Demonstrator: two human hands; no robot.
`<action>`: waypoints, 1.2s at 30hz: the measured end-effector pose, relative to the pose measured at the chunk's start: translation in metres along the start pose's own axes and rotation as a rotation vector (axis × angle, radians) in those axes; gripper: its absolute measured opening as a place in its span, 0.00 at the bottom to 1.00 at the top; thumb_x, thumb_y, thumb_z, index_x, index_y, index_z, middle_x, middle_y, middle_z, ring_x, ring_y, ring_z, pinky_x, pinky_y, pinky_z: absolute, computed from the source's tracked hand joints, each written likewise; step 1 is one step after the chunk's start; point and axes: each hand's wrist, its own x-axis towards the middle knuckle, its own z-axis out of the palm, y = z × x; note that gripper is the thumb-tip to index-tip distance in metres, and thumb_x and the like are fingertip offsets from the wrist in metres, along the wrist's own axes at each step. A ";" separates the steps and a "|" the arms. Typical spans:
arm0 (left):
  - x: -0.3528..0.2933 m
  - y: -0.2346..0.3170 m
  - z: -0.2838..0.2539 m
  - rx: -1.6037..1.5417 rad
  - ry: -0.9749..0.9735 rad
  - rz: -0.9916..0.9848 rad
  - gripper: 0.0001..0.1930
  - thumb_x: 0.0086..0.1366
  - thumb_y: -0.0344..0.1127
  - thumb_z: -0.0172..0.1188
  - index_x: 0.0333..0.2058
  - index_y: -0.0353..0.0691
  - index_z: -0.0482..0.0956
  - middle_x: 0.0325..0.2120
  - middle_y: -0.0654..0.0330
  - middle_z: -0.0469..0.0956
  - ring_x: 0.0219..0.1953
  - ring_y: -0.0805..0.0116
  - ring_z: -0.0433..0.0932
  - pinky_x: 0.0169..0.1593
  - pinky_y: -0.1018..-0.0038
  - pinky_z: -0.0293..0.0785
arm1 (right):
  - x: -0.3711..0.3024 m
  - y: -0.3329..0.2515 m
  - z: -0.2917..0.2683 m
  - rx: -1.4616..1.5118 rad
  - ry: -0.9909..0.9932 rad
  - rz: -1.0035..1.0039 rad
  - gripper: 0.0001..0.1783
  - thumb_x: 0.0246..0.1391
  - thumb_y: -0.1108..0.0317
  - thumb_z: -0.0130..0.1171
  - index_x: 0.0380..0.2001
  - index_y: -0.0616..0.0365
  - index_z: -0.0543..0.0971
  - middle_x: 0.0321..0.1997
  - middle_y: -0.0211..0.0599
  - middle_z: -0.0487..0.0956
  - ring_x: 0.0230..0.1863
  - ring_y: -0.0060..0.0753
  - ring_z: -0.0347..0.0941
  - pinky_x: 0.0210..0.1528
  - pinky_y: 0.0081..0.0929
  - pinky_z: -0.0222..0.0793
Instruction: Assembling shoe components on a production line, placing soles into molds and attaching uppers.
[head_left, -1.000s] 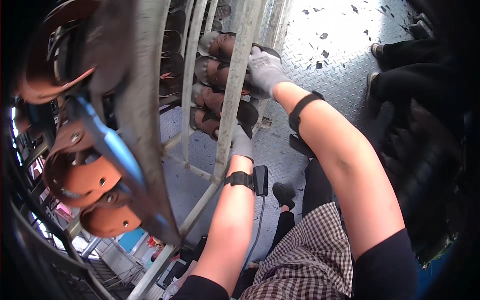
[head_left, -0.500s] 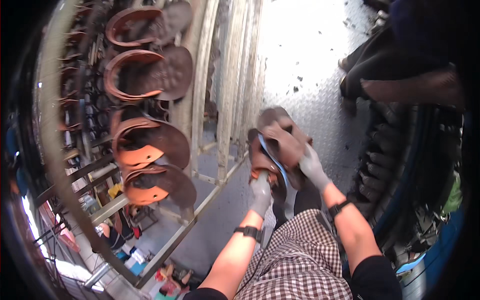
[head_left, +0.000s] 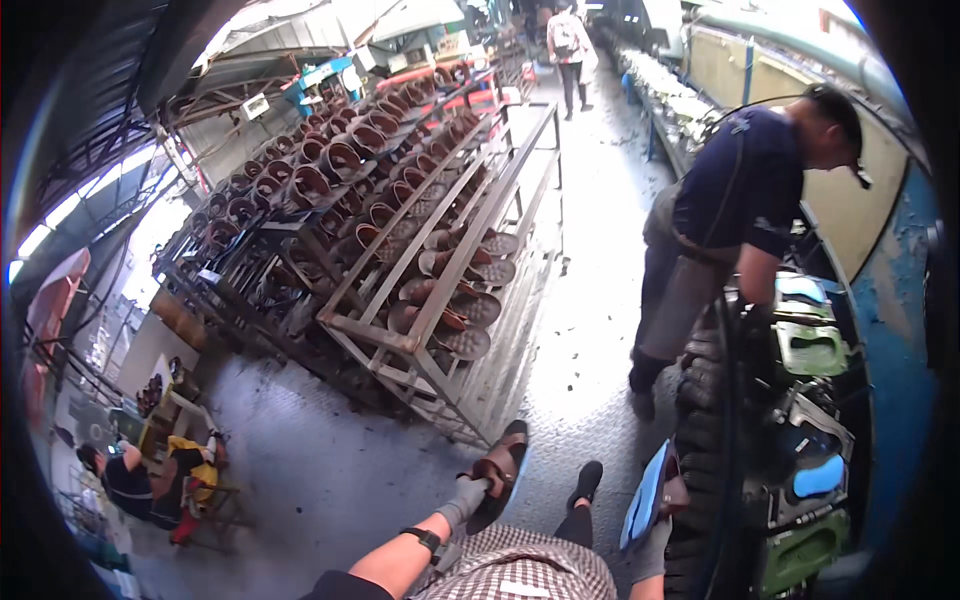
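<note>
A brown strapped sandal (head_left: 512, 452) is in my left hand (head_left: 465, 498), which wears a grey glove and grips it by the strap. A light blue edge shows along its sole. My gloved right hand (head_left: 652, 552) holds a second sandal (head_left: 645, 497) tilted on its side, its light blue underside turned toward the left and its brown strap by my fingers. The two sandals are well apart, on either side of my checked apron (head_left: 530, 560). The right hand is close to the dark ribbed edge of the machine line (head_left: 697, 480).
A metal rack (head_left: 430, 325) with rows of brown sandals (head_left: 465, 345) stands ahead on the left. At right, a co-worker (head_left: 735, 190) leans over the machine line, which carries green moulds (head_left: 808, 348). Another person (head_left: 140, 485) is at lower left; one more (head_left: 567, 50) stands far down the aisle.
My hands, close together with the sandals before, have moved apart, the right one toward the machine line. The view has swung up from the rack and floor to the aisle and co-worker.
</note>
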 end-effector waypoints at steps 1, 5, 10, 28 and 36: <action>-0.008 -0.012 -0.004 -0.038 -0.002 0.059 0.23 0.56 0.38 0.67 0.46 0.26 0.79 0.38 0.49 0.83 0.40 0.58 0.82 0.43 0.65 0.76 | -0.023 0.007 -0.022 0.145 0.117 -0.023 0.24 0.69 0.51 0.48 0.59 0.55 0.72 0.48 0.32 0.78 0.45 0.33 0.76 0.48 0.33 0.74; -0.005 -0.067 -0.013 -0.207 -0.075 -0.116 0.25 0.54 0.36 0.68 0.48 0.27 0.77 0.40 0.49 0.82 0.41 0.54 0.82 0.46 0.63 0.77 | -0.140 -0.003 -0.080 0.174 0.166 -0.210 0.22 0.66 0.53 0.54 0.58 0.52 0.74 0.48 0.31 0.78 0.45 0.30 0.75 0.48 0.32 0.73; -0.012 -0.104 0.023 -0.422 -0.348 -0.198 0.10 0.59 0.32 0.62 0.38 0.34 0.78 0.30 0.55 0.78 0.31 0.59 0.80 0.37 0.63 0.76 | -0.285 -0.046 -0.093 -0.121 0.389 -0.410 0.24 0.70 0.53 0.49 0.62 0.55 0.71 0.55 0.33 0.77 0.54 0.31 0.74 0.57 0.35 0.70; -0.542 -0.145 0.210 0.315 -1.535 0.456 0.09 0.65 0.34 0.58 0.40 0.37 0.80 0.29 0.62 0.80 0.30 0.71 0.80 0.34 0.74 0.78 | -0.802 -0.040 -0.167 -0.389 1.363 -0.613 0.27 0.56 0.66 0.62 0.60 0.58 0.73 0.52 0.50 0.81 0.55 0.46 0.78 0.54 0.37 0.72; -0.738 -0.308 0.309 0.510 -1.920 0.612 0.20 0.68 0.35 0.58 0.56 0.35 0.70 0.43 0.58 0.78 0.39 0.69 0.80 0.40 0.71 0.81 | -0.984 0.025 -0.227 -0.099 1.873 -0.587 0.25 0.56 0.73 0.58 0.58 0.65 0.73 0.43 0.38 0.80 0.43 0.26 0.76 0.45 0.25 0.73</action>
